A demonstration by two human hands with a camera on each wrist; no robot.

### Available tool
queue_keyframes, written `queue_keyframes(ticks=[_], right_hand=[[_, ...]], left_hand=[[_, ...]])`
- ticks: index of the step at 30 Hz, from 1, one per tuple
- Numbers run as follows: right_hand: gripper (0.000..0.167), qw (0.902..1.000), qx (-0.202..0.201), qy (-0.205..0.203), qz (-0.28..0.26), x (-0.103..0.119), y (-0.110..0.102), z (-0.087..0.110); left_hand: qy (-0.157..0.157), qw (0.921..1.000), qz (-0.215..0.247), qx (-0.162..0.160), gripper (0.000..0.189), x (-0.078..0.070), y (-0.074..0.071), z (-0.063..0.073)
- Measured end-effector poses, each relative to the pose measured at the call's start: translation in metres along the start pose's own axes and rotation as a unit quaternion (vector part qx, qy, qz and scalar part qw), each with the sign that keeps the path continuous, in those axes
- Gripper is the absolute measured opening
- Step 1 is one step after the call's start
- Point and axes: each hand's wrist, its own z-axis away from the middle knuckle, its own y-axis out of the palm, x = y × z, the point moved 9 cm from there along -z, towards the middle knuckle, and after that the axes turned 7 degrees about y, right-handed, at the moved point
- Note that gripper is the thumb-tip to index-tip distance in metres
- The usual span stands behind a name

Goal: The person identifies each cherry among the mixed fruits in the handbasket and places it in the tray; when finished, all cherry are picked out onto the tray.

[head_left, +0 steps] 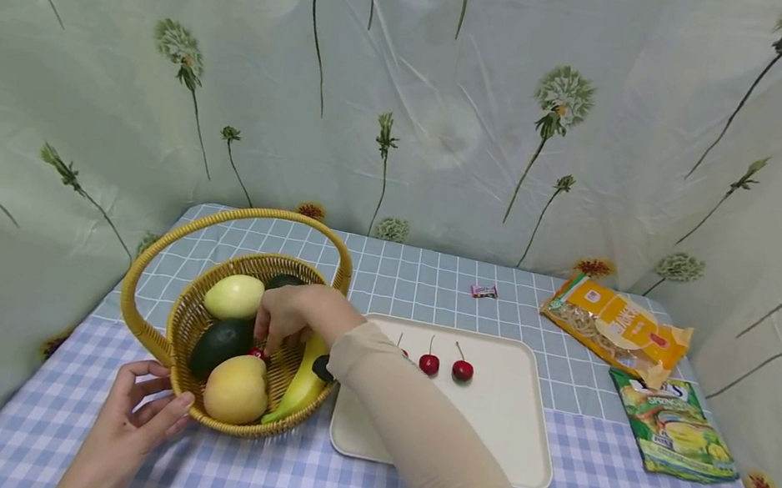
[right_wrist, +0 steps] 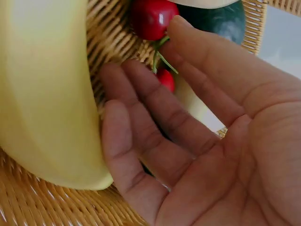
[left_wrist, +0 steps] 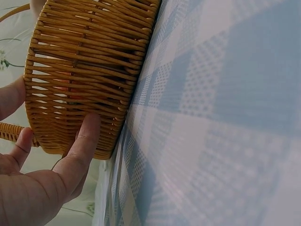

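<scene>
A round wicker basket with a tall handle holds a banana, a yellow apple-like fruit, a pale yellow-green fruit and dark green fruits. My left hand rests on the basket's near-left side, fingertips against the weave. My right hand reaches down inside it, fingers loosely bent beside the banana. In the right wrist view, the thumb tip is at the edge of a red cherry, close to green stems. Another cherry shows partly behind the fingers.
A cream tray right of the basket holds cherries, partly behind my right sleeve. Beyond it lies a small pink packet. An orange food bag and a green bag lie at the right, before a flower-print curtain.
</scene>
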Motion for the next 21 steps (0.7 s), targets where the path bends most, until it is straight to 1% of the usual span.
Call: queue_keyframes(ticks=[3, 7, 11, 16, 21], right_hand=[[0.034, 0.9999, 0.013, 0.006, -0.001, -0.0001, 0.0045, -0.0028], [0.035, 0.9998, 0.015, 0.012, -0.007, -0.001, 0.0072, -0.0061], [0.029, 0.9998, 0.012, 0.001, -0.015, 0.0004, 0.0079, -0.0062], [0.015, 0.9999, 0.007, -0.007, 0.009, 0.0033, 0.0084, -0.0052], [0.019, 0.9998, 0.003, 0.001, 0.022, 0.0053, 0.0086, -0.005]], left_hand=[[-0.001, 1.0, 0.001, 0.0, 0.043, 0.0002, 0.0002, -0.0001], [-0.003, 1.0, -0.002, 0.0, 0.043, 0.0007, 0.0003, 0.0003], [-0.004, 1.0, -0.006, 0.0, 0.043, 0.0004, -0.0001, 0.0004], [-0.007, 0.9999, -0.007, 0.001, 0.044, 0.0002, 0.0003, -0.0007], [-0.009, 0.9999, -0.005, 0.0, 0.044, 0.0002, 0.0002, -0.0007]])
